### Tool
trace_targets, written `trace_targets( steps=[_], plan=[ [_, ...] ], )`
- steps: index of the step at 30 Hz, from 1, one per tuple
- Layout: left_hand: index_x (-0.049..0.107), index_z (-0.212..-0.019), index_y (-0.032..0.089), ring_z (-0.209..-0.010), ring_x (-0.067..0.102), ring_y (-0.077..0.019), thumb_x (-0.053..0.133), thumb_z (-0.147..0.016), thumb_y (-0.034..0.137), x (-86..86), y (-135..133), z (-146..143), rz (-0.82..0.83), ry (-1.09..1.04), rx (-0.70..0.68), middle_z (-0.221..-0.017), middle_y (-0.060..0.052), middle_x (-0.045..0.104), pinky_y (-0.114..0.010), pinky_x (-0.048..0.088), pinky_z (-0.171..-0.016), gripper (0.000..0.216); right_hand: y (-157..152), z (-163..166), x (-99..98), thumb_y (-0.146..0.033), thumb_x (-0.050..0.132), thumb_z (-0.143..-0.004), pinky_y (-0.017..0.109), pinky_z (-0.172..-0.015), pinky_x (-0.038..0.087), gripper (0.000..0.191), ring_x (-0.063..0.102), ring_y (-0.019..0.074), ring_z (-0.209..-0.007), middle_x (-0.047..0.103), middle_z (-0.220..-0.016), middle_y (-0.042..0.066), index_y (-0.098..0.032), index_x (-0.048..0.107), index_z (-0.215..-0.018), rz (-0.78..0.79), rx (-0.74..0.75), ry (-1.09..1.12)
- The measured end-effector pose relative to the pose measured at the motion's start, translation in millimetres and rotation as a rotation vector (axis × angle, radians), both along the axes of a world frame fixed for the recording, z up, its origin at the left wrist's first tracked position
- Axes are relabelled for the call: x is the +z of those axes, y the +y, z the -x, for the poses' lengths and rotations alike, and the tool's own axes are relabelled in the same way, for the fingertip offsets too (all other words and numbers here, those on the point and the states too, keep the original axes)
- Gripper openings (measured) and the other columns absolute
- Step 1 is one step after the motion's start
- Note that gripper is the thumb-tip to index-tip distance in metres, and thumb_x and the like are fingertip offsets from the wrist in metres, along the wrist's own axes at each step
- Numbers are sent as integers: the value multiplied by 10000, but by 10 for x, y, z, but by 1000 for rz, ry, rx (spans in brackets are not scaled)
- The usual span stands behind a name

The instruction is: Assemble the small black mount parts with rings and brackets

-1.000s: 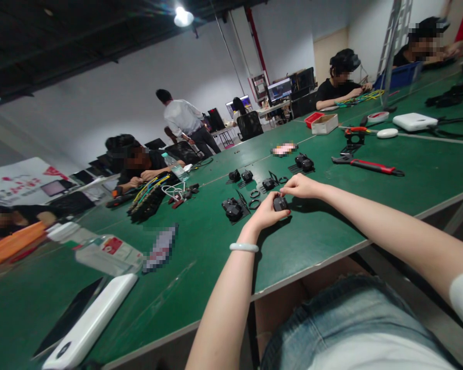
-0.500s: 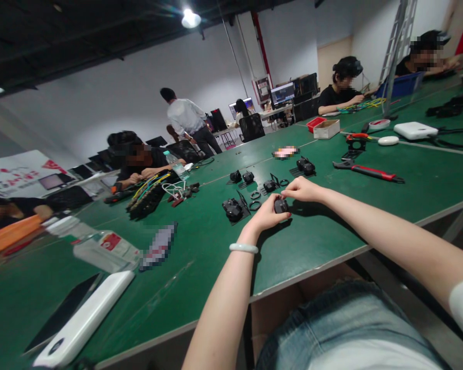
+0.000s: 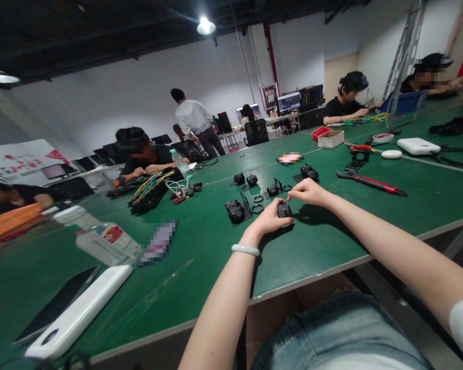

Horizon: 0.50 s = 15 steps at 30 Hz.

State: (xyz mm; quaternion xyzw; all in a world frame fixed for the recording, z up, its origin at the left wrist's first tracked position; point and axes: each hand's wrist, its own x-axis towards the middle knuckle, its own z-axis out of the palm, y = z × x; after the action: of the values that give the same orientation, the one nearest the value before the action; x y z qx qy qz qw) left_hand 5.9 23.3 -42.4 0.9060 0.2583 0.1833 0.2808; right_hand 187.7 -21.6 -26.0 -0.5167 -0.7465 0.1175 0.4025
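Observation:
My left hand (image 3: 269, 218), with a pale bangle at its wrist, is wrapped round a small black round-bodied part (image 3: 284, 210) just above the table. Close over the top of that part, my right hand (image 3: 307, 193) has its thumb and forefinger pinched together; whatever lies between them is too small to make out. Beyond my hands lie a black ring (image 3: 257, 209) and several black camera-like modules (image 3: 235, 210) with flat plates. Another such module (image 3: 309, 172) sits just behind my right hand.
Red-handled pliers (image 3: 372, 183) lie to the right on the green table (image 3: 200, 288). At left are a clear bottle (image 3: 107, 241), a white power bank (image 3: 81, 311) and a dark phone (image 3: 56, 306). Small boxes (image 3: 331, 139) stand farther back. Co-workers sit across the table.
The head view has tipped up slightly, so everything sits a little lower in the picture. My left hand keeps hold of the black part; my right fingers stay pinched beside it.

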Motion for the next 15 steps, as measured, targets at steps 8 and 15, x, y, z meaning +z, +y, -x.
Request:
trace_targets(
  steps=[8,15],
  plan=[
    [429,-994,167,-699,461,-123,594,-585,334,-4,5,10,-9,7,-9,-808,19,478,-237,395,-619,472,-49,63,25,-296,446,-706,192,-435,194,327,292,49,-423,366,-393,-33,-72,683,-686,8,47,-50],
    [433,-968,165,-742,475,-137,601,-581,326,10,2,4,14,-9,-28,-837,12,490,-260,402,-675,452,-27,74,-19,-294,448,-708,191,-438,192,319,297,48,-424,414,-399,-26,-80,682,-672,29,44,-90]
  ],
)
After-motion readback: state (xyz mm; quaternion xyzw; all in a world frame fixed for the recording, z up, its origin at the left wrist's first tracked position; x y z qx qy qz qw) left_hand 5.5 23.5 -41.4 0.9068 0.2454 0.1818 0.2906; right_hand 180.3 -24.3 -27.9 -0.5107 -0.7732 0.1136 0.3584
